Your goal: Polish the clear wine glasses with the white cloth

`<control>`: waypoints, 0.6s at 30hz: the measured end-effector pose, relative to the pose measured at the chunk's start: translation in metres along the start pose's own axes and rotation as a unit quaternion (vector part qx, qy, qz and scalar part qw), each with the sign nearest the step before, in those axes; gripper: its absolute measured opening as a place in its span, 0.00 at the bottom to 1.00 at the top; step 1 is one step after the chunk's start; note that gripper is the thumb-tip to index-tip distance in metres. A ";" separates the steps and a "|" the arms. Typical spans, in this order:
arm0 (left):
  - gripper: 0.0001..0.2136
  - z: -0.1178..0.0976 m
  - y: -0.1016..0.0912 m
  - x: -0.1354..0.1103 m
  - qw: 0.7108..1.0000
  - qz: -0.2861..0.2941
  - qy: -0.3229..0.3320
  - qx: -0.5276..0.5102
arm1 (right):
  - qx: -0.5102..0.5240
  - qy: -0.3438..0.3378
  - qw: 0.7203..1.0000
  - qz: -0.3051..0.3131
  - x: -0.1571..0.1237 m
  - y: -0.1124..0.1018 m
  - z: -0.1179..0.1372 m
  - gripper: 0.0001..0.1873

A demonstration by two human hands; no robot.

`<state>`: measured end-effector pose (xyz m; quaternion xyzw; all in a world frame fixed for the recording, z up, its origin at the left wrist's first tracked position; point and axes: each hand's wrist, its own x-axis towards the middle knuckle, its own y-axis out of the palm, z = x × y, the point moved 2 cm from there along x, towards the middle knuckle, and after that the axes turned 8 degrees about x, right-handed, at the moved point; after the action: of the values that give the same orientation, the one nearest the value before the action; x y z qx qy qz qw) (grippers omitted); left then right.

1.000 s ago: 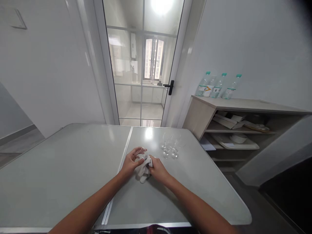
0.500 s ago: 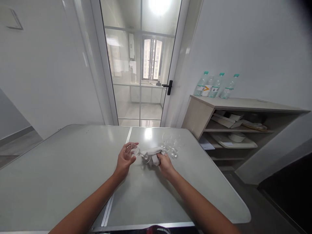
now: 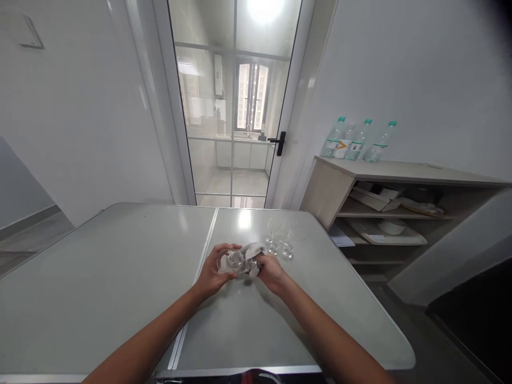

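Observation:
My left hand (image 3: 212,273) is curled around the bowl of a clear stemmed glass (image 3: 237,260), which lies on its side just above the table. My right hand (image 3: 273,273) grips a white cloth (image 3: 255,249) bunched against the right end of that glass, so its stem and foot are mostly hidden. Some pale cloth also shows through the bowl. Beyond my right hand, several clear stemmed glasses (image 3: 285,249) are clustered on the table; their outlines overlap, and I cannot tell exactly how each one sits.
The pale table (image 3: 120,288) has a metal strip (image 3: 207,240) across it. At the right stands a wooden shelf unit (image 3: 332,186) with plastic bottles (image 3: 357,141) on top and a bowl (image 3: 392,226) inside. A glass door (image 3: 232,160) rises behind the table.
My left hand has moved right and slightly toward me with the glass, closer to my right hand. The cloth is now bunched more tightly around the glass's stem end.

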<state>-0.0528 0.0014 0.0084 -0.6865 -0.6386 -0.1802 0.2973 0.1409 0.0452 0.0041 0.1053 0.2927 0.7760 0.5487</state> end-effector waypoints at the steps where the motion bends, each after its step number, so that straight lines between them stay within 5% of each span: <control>1: 0.30 -0.001 0.001 -0.001 1.000 0.021 0.013 0.019 | -0.019 0.009 1.000 0.007 0.000 -0.002 -0.003 0.16; 10: 0.24 -0.013 0.015 -0.006 0.936 0.214 0.166 0.223 | -0.164 -0.022 0.986 -0.009 0.013 -0.019 -0.020 0.08; 18: 0.22 -0.020 0.015 -0.005 0.937 0.218 0.164 0.219 | -0.167 -0.027 0.985 0.046 0.013 -0.019 -0.017 0.15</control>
<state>-0.0357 -0.0155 0.0179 -0.6877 -0.4393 -0.0766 0.5729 0.1434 0.0556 -0.0223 0.0467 0.1392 0.8353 0.5298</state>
